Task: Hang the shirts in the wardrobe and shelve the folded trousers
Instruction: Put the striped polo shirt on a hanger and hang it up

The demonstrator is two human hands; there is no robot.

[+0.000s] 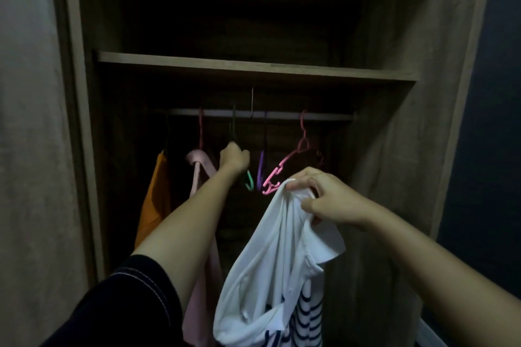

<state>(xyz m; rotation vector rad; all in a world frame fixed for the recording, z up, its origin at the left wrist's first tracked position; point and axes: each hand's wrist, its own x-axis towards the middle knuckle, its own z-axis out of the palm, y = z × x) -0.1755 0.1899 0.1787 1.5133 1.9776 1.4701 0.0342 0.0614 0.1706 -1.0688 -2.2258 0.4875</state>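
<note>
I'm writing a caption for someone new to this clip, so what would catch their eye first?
The bright white shirt in the lower middle, bunched in the right hand, stands out against the dark wardrobe. Next comes the left hand, which grips a green hanger on the rail. An orange garment hangs at the far left, and a pink hanger hangs right of that hand.

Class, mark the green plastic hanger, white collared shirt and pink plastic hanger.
Green plastic hanger (249,180): head view, lower end.
White collared shirt (262,248): head view, body.
Pink plastic hanger (273,175): head view, notched end.
</note>
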